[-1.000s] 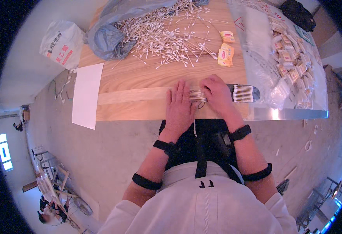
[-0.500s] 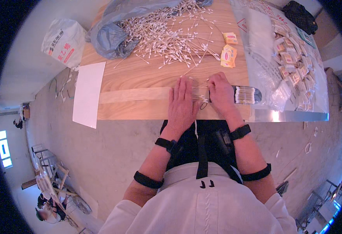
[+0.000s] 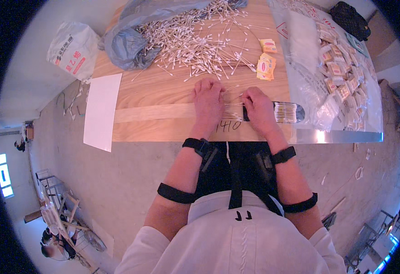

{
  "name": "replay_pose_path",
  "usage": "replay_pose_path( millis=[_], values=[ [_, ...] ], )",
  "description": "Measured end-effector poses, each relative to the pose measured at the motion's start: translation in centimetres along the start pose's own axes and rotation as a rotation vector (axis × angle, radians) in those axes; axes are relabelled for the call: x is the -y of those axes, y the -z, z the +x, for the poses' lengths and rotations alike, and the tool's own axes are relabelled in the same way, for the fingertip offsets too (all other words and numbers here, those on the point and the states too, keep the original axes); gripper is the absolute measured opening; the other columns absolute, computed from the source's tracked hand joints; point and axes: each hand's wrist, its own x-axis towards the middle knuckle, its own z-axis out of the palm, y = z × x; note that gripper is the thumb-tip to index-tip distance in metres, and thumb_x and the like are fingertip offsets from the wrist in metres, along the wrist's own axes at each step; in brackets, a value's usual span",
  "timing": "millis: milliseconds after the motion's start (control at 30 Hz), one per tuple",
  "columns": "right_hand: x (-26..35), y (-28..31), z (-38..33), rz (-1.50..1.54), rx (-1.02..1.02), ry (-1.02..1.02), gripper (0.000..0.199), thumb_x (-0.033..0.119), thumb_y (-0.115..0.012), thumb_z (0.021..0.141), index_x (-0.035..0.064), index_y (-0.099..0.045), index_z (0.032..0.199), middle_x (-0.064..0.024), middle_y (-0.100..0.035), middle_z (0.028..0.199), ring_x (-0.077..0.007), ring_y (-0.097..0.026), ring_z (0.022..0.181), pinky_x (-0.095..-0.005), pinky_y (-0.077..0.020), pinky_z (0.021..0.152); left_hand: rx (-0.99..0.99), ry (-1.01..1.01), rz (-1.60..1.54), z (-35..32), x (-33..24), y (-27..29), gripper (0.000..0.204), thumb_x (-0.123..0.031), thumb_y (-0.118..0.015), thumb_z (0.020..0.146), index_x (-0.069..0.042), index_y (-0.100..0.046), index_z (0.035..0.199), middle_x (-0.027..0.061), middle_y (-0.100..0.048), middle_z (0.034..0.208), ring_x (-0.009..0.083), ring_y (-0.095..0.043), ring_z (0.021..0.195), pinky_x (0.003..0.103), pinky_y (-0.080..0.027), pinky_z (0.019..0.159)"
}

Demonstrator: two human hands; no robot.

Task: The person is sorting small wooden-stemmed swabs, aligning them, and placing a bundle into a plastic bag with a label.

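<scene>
Both hands have shifted apart along the desk's [image 3: 163,91] near edge.
Left hand [image 3: 207,101] flat, open on cotton swabs [image 3: 232,115]; right hand [image 3: 258,109] pinches the swab row.

Matt wooden table [image 3: 163,98] (glossy plastic sheet [image 3: 307,86]).

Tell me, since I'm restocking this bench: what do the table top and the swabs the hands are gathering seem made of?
Table top: looks like pale wood with a smooth, faintly glossy finish; grain lines show. Cotton swabs between the left hand and right hand: thin white sticks, probably paper or plastic, with fluffy white cotton-like tips.
</scene>
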Motion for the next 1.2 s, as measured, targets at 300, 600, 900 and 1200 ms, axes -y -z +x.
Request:
replay_pose_path(
  millis=[300,600,900,1200],
  values=[
    [0.1,0.1,0.9,-0.094,0.064,0.024,0.009,0.013,-0.059,0.085,0.0062,-0.059,0.092,-0.0160,-0.059,0.094,-0.0395,-0.061,0.082,-0.0484,-0.0509,0.072,0.038,-0.100,0.038,-1.3,-0.4,0.7,0.027,-0.009,-0.062,0.077,-0.004,-0.061,0.104,0.0140,-0.059,0.111,0.0363,-0.050,0.112,0.047,-0.037,0.098],
    [-0.7,0.0,1.3,-0.091,0.111,-0.007,0.013,0.015,-0.060,0.084,0.0049,-0.059,0.092,-0.0164,-0.060,0.091,-0.0382,-0.061,0.086,-0.0475,-0.0505,0.075,0.299,-0.171,0.270,-4.7,-2.9,0.7,0.074,-0.046,-0.055,0.089,0.000,-0.035,0.143,0.0184,-0.030,0.152,0.0304,-0.022,0.144,0.053,-0.015,0.116],
    [-0.7,0.2,-0.1,-0.013,0.022,0.010,0.012,0.014,-0.061,0.083,0.0050,-0.058,0.090,-0.0149,-0.059,0.088,-0.0378,-0.061,0.084,-0.0474,-0.0506,0.072,0.295,-0.189,0.270,-3.3,-2.5,0.6,0.084,-0.057,-0.054,0.085,-0.001,-0.034,0.144,0.0182,-0.028,0.153,0.0281,-0.020,0.145,0.057,-0.012,0.115],
    [-0.8,0.2,0.6,-0.115,0.108,0.069,0.011,0.017,-0.061,0.084,0.0085,-0.058,0.091,-0.0137,-0.059,0.088,-0.0374,-0.062,0.080,-0.0478,-0.0506,0.069,0.264,-0.128,0.134,-2.2,-0.5,0.7,0.050,-0.029,-0.060,0.086,-0.008,-0.052,0.130,0.0153,-0.046,0.138,0.0335,-0.039,0.131,0.052,-0.028,0.109]
  ],
)
